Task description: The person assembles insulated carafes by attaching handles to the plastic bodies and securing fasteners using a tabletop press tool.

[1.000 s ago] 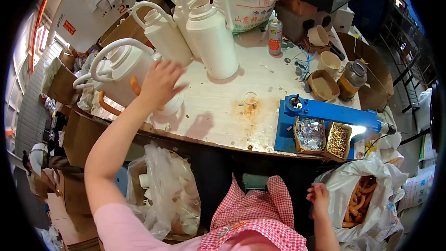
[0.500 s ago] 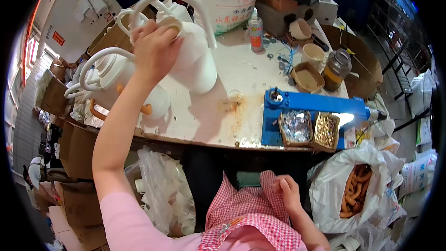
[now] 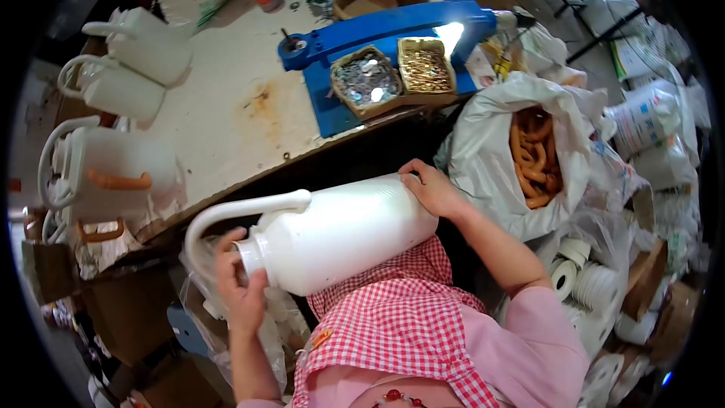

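Note:
A white flask [image 3: 355,230] with a long curved handle [image 3: 249,211] lies on its side across my lap, its neck pointing left. My left hand [image 3: 243,283] grips it at the neck, thumb and fingers on either side of the rim. Around the base on the right, my right hand [image 3: 436,193] is curled over the edge. Beneath the flask is a red-checked apron [image 3: 393,310]. On the left of the table, more white flasks [image 3: 143,159] stand with curved handles, and an orange handle [image 3: 119,180] shows against one of them.
A blue riveting-type machine [image 3: 385,30] with a lit lamp stands on the table [image 3: 226,136]. Before it are a tray of silvery discs [image 3: 366,79] and a tray of brassy rivets [image 3: 425,68]. A sack [image 3: 483,151] of orange handles [image 3: 532,159] is at my right; cardboard boxes [image 3: 128,310] at left.
The flask has come from the table onto my lap and now lies sideways. My left hand has moved down with it, and my right hand has risen to its base. The view has turned.

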Demonstrator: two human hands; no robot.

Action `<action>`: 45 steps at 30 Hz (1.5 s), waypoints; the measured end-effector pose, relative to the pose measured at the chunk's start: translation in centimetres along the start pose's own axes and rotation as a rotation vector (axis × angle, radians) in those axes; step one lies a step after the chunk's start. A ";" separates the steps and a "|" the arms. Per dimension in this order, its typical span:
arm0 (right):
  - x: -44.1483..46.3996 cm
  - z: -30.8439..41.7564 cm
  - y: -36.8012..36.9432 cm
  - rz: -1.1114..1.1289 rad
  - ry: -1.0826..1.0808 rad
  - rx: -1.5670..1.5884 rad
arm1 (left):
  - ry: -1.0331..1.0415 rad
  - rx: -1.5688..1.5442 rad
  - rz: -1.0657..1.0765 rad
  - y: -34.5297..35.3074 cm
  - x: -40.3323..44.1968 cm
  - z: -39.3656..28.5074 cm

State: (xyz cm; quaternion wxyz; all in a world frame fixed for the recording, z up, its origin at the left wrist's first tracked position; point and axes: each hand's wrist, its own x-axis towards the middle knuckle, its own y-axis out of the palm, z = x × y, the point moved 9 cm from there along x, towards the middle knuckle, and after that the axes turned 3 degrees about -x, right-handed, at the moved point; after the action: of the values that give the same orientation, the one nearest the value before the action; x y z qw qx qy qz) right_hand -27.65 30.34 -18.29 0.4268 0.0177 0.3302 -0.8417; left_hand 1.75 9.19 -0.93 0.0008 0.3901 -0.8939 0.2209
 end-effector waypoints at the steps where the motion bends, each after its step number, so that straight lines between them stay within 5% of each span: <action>1: -0.4 0.8 -1.3 0.073 0.008 -0.314 | -0.059 0.062 -0.102 -0.3 -1.0 2.9; 2: 0.0 1.8 -2.7 0.121 -0.044 -0.440 | -0.117 0.124 -0.207 -1.1 -1.9 5.2; 4: 1.5 4.8 -8.8 -0.267 -0.251 -0.363 | -0.202 0.018 -0.197 -3.4 -2.1 7.2; 7: 4.7 9.2 -16.0 -0.525 -0.353 -0.292 | -0.258 0.113 -0.147 -4.8 -1.0 4.9; 12: 13.8 7.0 -14.7 -0.383 -0.238 -0.546 | -0.153 0.185 -0.116 -0.7 -0.3 6.1; 21: 15.1 6.6 -13.2 -0.223 -0.088 -0.724 | -0.030 0.320 -0.223 -0.4 0.1 5.9; 23: 14.4 8.7 -12.8 -0.336 -0.365 -0.843 | -0.038 0.302 -0.223 -0.4 0.4 6.4; 27: 13.6 8.9 -13.5 -0.323 -0.376 -0.829 | -0.022 0.265 -0.212 -0.4 0.5 6.7; 30: 13.2 8.0 -14.8 -0.310 -0.306 -0.561 | -0.005 0.307 -0.217 -0.6 0.1 6.5; 35: 10.4 13.3 -15.4 -0.391 -0.377 0.319 | -0.038 0.231 -0.285 -0.8 0.3 6.8; 41: 13.7 26.0 -11.4 -0.287 -0.709 0.302 | -0.028 0.270 -0.242 -0.7 0.8 6.2; 45: 16.2 27.8 -9.0 -0.217 -0.755 0.144 | -0.012 0.222 -0.293 -1.3 -0.2 6.7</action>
State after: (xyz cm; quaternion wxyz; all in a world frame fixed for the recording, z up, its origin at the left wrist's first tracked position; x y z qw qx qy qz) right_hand -37.49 6.77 3.22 0.4244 -0.2978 0.0901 -0.8503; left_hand 3.90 5.91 -6.52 -0.0154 0.5149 -0.7977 0.3135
